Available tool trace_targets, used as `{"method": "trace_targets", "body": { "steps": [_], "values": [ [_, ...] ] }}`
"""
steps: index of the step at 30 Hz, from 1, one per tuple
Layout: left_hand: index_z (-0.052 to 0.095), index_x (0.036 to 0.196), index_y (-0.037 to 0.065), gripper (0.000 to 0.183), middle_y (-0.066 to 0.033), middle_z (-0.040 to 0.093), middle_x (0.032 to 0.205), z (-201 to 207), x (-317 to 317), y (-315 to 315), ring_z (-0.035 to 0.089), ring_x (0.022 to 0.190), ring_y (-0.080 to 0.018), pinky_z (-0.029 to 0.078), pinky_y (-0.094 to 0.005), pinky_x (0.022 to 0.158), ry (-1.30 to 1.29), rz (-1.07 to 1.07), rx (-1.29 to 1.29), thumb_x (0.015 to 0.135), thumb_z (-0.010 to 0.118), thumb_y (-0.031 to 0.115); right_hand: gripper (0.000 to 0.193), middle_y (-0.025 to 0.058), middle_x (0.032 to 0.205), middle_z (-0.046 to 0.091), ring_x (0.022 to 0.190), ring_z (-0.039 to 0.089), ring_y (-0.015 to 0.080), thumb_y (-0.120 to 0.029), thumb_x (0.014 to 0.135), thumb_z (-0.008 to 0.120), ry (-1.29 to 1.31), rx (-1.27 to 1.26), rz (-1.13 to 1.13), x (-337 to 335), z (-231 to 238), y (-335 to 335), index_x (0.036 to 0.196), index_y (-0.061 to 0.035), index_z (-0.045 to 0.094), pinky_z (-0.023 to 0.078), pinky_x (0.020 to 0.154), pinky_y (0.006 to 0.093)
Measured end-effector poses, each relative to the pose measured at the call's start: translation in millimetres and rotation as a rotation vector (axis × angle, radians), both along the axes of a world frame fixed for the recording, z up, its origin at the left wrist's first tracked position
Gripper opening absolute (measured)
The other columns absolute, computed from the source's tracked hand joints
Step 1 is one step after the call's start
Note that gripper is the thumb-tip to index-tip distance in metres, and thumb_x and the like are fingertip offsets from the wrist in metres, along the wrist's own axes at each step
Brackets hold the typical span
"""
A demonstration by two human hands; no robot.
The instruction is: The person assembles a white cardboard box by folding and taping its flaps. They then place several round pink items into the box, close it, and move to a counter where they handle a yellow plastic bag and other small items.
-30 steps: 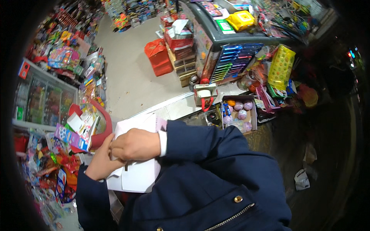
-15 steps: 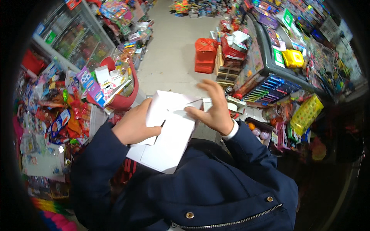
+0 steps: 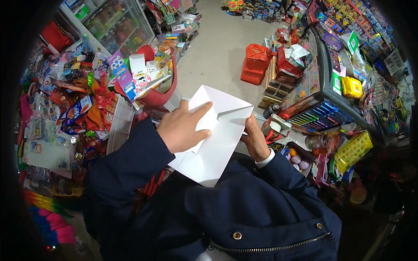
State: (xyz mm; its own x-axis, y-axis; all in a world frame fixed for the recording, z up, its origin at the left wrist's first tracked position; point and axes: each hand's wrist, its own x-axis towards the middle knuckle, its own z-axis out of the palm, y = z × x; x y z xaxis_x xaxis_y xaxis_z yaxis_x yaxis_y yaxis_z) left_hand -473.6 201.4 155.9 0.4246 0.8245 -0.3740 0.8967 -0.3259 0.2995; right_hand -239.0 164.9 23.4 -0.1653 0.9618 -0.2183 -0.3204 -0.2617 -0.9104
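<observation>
In front of my chest is a white cardboard box (image 3: pixel 224 137), tilted, with its flaps folded over the upper face and narrow gaps between them. My left hand (image 3: pixel 183 128) lies across its left side. The index finger and thumb are stretched apart and press on the flaps; the other fingers are partly hidden. At the box's right edge, my right hand (image 3: pixel 256 141) grips the side, thumb near the upper right corner and the fingers mostly behind it. The inside of the box cannot be seen.
Left of me are a heap of bright packets (image 3: pixel 89 108) and a red tub (image 3: pixel 163 96) full of small boxes. Ahead, a red bag (image 3: pixel 255 65) stands on the floor (image 3: pixel 213 56) beside stacked boxes. A dark-edged counter (image 3: pixel 320 91) with a yellow pack (image 3: pixel 351 87) is at right.
My right hand has come down from above the box to grip its right edge. My left hand has slid from the left edge onto the flaps. The view has shifted.
</observation>
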Motion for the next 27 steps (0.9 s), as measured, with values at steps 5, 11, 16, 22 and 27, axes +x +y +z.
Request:
{"method": "trace_targets", "body": {
  "steps": [5, 11, 16, 22, 27],
  "values": [
    [0.036, 0.152, 0.013, 0.074, -0.0255, 0.045, 0.121, -7, -11, -6, 0.059, 0.106, -0.0451, 0.048, -0.0473, 0.09, -0.085, -0.028, 0.116, 0.089, 0.066, 0.036, 0.086, 0.0109, 0.133, 0.048, 0.118, 0.052, 0.0236, -0.06, 0.09, 0.061, -0.01, -0.056, -0.049, -10, 9, 1, 0.151, -0.0119, 0.024, 0.049, 0.089, 0.0417],
    [0.039, 0.147, 0.003, 0.07, -0.0263, 0.045, 0.12, -11, -10, -12, 0.061, 0.101, -0.0443, 0.05, -0.047, 0.086, 0.04, 0.045, 0.184, 0.089, 0.065, 0.031, 0.086, 0.0152, 0.128, 0.047, 0.106, 0.055, 0.0233, -0.047, 0.089, 0.067, -0.046, -0.07, 0.022, -17, 22, 4, 0.15, -0.0097, 0.021, 0.051, 0.082, 0.0388],
    [0.038, 0.148, 0.003, 0.065, -0.0304, 0.041, 0.131, -12, -16, -17, 0.053, 0.118, -0.0457, 0.044, -0.0447, 0.101, -0.065, 0.013, 0.214, 0.091, 0.062, 0.022, 0.078, 0.0154, 0.127, 0.049, 0.109, 0.056, 0.0238, -0.04, 0.09, 0.067, -0.009, -0.081, -0.033, -25, 31, 3, 0.147, -0.0088, 0.023, 0.051, 0.085, 0.038],
    [0.027, 0.152, -0.002, 0.068, -0.0243, 0.036, 0.15, -12, -63, -6, 0.04, 0.139, -0.0295, 0.032, -0.0392, 0.114, -0.636, 0.021, -0.056, 0.096, 0.058, 0.018, 0.071, 0.0115, 0.128, 0.052, 0.111, 0.057, 0.0203, -0.034, 0.092, 0.065, 0.152, 0.102, -0.139, -28, 36, 7, 0.146, -0.009, 0.027, 0.048, 0.095, 0.0337],
    [0.022, 0.151, -0.004, 0.071, -0.0217, 0.044, 0.144, -46, -62, -13, 0.044, 0.134, -0.0277, 0.035, -0.0384, 0.112, -0.797, 0.123, -0.12, 0.099, 0.058, 0.027, 0.08, 0.0151, 0.139, 0.044, 0.125, 0.049, 0.0245, -0.038, 0.092, 0.063, 0.144, 0.239, -0.239, -38, 46, 28, 0.152, -0.0072, 0.02, 0.041, 0.106, 0.0378]
  ]
}}
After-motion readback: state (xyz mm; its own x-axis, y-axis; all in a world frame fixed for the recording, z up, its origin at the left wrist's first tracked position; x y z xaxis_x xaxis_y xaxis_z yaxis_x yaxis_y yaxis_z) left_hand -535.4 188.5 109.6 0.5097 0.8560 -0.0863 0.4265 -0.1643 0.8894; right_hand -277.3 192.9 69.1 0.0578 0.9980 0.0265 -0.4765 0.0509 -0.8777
